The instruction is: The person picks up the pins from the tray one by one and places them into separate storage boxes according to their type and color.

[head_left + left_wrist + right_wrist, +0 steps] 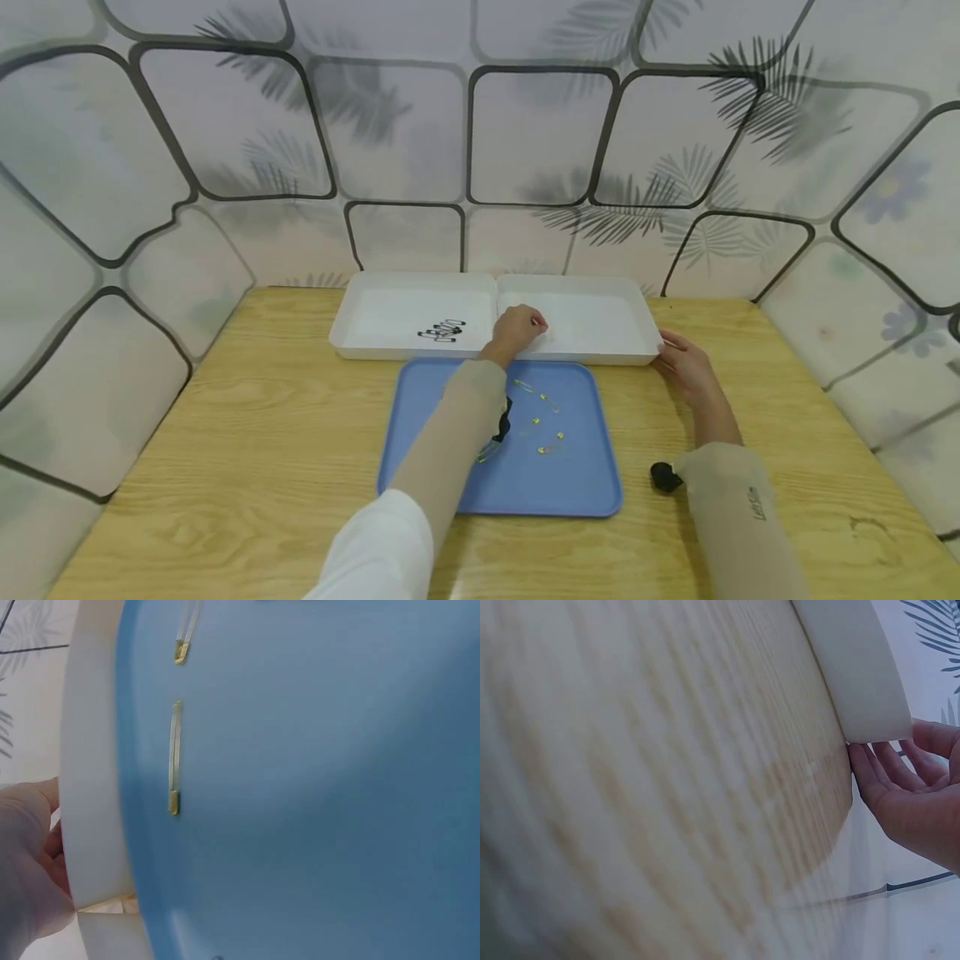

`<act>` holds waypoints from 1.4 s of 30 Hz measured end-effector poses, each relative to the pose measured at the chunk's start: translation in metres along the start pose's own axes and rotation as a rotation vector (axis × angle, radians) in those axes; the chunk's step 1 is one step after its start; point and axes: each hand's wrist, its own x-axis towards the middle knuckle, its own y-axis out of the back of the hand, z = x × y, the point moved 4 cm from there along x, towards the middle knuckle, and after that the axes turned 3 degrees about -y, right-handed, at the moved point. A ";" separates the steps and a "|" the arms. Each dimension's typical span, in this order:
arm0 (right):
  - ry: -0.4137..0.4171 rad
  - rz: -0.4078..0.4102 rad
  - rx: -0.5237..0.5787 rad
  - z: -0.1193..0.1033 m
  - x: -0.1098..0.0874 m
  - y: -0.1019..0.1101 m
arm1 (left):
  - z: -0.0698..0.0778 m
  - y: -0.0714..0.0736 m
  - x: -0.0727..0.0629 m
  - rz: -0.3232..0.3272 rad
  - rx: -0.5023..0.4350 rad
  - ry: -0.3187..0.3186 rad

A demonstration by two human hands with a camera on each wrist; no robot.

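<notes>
The blue tray is partly hidden by a sleeve, the left hand by a white tray; the surface is blurred in the right wrist view.

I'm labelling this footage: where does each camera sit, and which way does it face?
Head: on the head, facing forward and down at the blue tray, white trays, left grip, right grip and sleeves.
Left wrist: worn there, facing the blue tray and gold safety pins; left grip at left edge.
Right wrist: worn there, facing the wooden table and a white tray; right grip at right edge.
Head and left wrist share the blue tray.
</notes>
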 end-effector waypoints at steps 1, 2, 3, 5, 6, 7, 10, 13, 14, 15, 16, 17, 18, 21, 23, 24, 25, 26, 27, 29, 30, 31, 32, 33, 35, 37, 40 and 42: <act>-0.003 0.000 -0.005 -0.001 0.000 -0.001 | 0.001 -0.001 0.000 -0.005 0.032 0.000; -0.007 0.000 -0.004 -0.001 -0.001 -0.001 | 0.001 -0.002 0.000 -0.008 0.061 -0.002; -0.013 0.001 0.005 -0.001 -0.001 -0.002 | 0.001 -0.003 0.000 -0.009 0.086 -0.004; -0.019 0.000 0.006 -0.002 -0.001 -0.003 | 0.002 -0.004 0.000 -0.012 0.123 -0.006; -0.022 0.001 0.002 -0.002 -0.001 -0.003 | 0.001 -0.005 0.000 -0.013 0.137 -0.006; -0.025 0.003 0.007 -0.003 -0.001 -0.003 | 0.001 -0.006 0.000 -0.012 0.147 -0.008; -0.028 0.006 -0.002 -0.003 -0.001 -0.003 | 0.001 -0.008 0.000 -0.008 0.159 -0.018; -0.031 0.005 -0.001 -0.003 -0.001 -0.003 | 0.001 -0.008 -0.001 0.015 0.125 -0.031; -0.031 0.003 -0.001 -0.002 -0.001 -0.003 | 0.000 -0.007 -0.002 0.026 0.103 -0.038; -0.031 0.003 0.000 -0.002 -0.001 -0.003 | 0.000 -0.006 -0.003 0.039 0.082 -0.048; -0.030 0.003 -0.002 -0.002 -0.001 -0.003 | 0.000 -0.004 -0.004 0.053 0.054 -0.056; -0.027 0.001 -0.007 -0.002 -0.001 -0.003 | 0.000 -0.002 -0.006 0.067 0.022 -0.066; -0.026 0.002 -0.003 -0.002 -0.002 -0.003 | 0.001 -0.001 -0.008 0.079 -0.006 -0.079; -0.025 0.007 0.009 -0.002 -0.002 -0.002 | 0.003 0.006 -0.014 0.121 -0.107 -0.119; -0.027 0.007 0.024 -0.002 -0.002 -0.002 | 0.005 0.012 -0.020 0.150 -0.176 -0.142; -0.029 0.008 0.030 -0.002 -0.002 -0.001 | 0.007 0.016 -0.024 0.162 -0.206 -0.154; -0.031 0.007 0.027 -0.003 -0.003 -0.002 | 0.008 0.019 -0.027 0.174 -0.238 -0.163; -0.033 0.004 0.026 -0.003 -0.003 -0.002 | 0.009 0.023 -0.031 0.187 -0.267 -0.170; -0.036 0.002 0.026 -0.003 -0.003 -0.002 | 0.011 0.026 -0.036 0.198 -0.296 -0.174; -0.042 -0.001 0.029 -0.002 -0.003 -0.001 | 0.014 0.033 -0.047 0.214 -0.345 -0.181; -0.045 -0.001 0.028 -0.002 -0.003 -0.001 | 0.015 0.036 -0.053 0.223 -0.367 -0.187; -0.046 -0.002 0.021 -0.001 -0.003 -0.001 | 0.017 0.039 -0.059 0.231 -0.389 -0.192; -0.048 0.000 0.017 -0.001 -0.003 0.000 | 0.018 0.042 -0.066 0.239 -0.405 -0.196; -0.051 0.004 0.015 0.000 -0.003 0.000 | 0.019 0.045 -0.072 0.245 -0.419 -0.204; -0.052 0.008 0.013 0.000 -0.004 0.001 | 0.022 0.049 -0.086 0.249 -0.436 -0.219; -0.051 0.009 0.022 -0.001 -0.005 0.001 | 0.024 0.053 -0.101 0.240 -0.453 -0.221; -0.050 0.008 0.047 -0.003 -0.006 0.000 | 0.023 0.054 -0.123 0.213 -0.478 -0.205; -0.050 0.010 0.045 -0.004 -0.006 -0.002 | 0.020 0.052 -0.137 0.193 -0.503 -0.186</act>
